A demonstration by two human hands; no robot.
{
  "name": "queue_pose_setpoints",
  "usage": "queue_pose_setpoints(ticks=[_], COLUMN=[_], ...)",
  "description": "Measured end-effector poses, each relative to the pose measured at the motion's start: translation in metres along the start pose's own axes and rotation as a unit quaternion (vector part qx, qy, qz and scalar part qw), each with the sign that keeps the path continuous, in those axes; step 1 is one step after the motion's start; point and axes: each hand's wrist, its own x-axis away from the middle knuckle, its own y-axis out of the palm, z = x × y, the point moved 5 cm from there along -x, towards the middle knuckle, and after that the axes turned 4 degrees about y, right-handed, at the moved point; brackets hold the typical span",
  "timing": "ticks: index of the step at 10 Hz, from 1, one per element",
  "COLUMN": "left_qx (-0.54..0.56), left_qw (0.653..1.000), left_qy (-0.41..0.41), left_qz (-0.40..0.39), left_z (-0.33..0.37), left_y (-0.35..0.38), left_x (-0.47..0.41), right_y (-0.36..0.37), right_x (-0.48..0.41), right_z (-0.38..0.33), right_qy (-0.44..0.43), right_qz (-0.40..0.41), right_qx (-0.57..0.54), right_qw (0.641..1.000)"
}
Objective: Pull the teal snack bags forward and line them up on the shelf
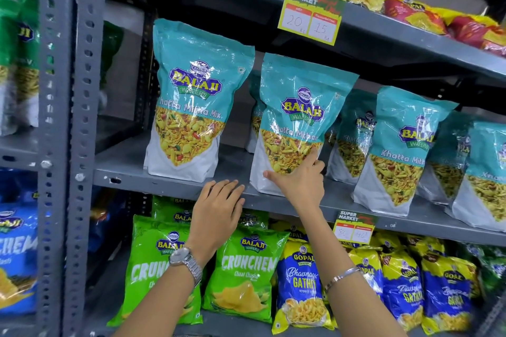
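Head view looks up at a grey shelf [169,182] with teal bags standing in a row across the middle of the frame. The right hand [298,178] presses on the lower front of the second bag [295,117], thumb out to the left and fingers bent round its right edge, so it grips that bag. This bag stands upright near the front lip. The first bag [189,107] stands to its left, a little apart. More teal bags [397,150] stand to the right, some farther back. The left hand [219,205] rests open, fingers on the front edge of the shelf, holding nothing. Green bags [243,268] sit below.
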Motion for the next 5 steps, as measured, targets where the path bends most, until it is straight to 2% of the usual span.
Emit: queue_pose_setpoints(ticks=[3, 4, 5], left_qx=[-0.008, 0.010, 0.023], left_qw=[1.000, 1.000, 1.000], left_qy=[-0.005, -0.010, -0.001], left_qz=[-0.016, -0.026, -0.009], left_z=[0.001, 0.003, 0.001], left_y=[-0.002, -0.006, -0.010], left_x=[-0.002, 0.000, -0.008], right_y=[0.002, -0.006, -0.046], right_x=[-0.001, 0.008, 0.016], right_z=[0.002, 0.008, 0.011], right_qy=[-0.004, 0.008, 0.001], right_qz=[-0.014, -0.022, 0.027], right_qx=[-0.002, -0.080, -0.237], right_qw=[1.000, 0.997, 0.971])
